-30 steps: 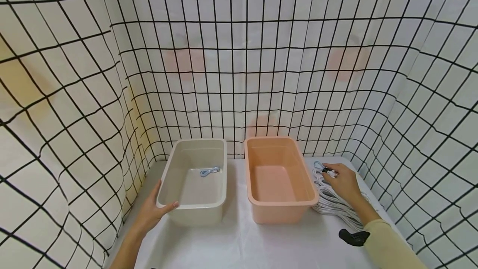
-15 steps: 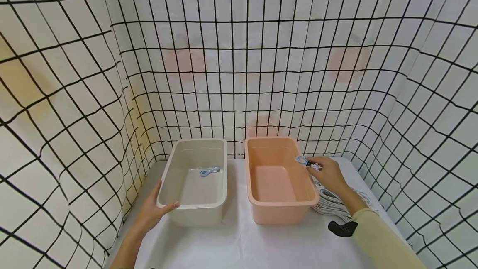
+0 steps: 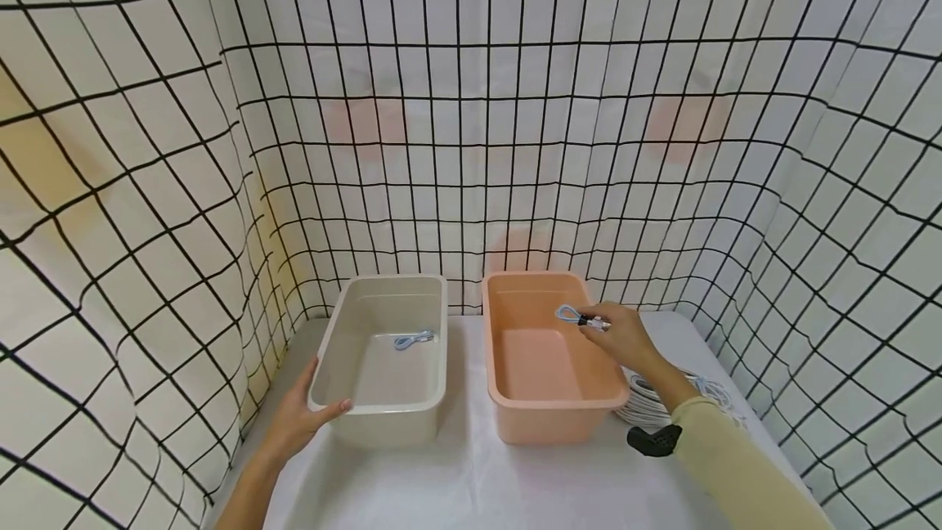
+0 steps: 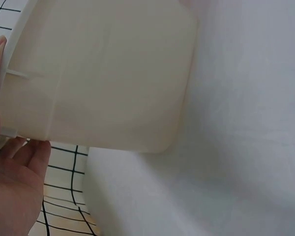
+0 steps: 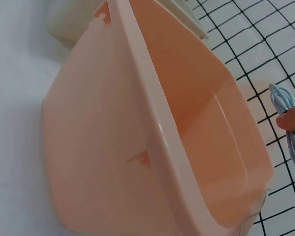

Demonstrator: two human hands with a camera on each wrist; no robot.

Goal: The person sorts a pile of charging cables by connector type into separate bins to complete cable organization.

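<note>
In the right hand (image 3: 624, 338), the cable (image 5: 282, 100) looks smooth and plastic-coated, the peach tub (image 3: 548, 424) below that hand smooth plastic (its rim (image 5: 150, 93) faintly glossy), the cream tub (image 3: 386, 427) at the left hand (image 3: 298, 414) smooth, duller plastic, and the sheet (image 3: 478, 491) beneath both hands matt cloth.
</note>
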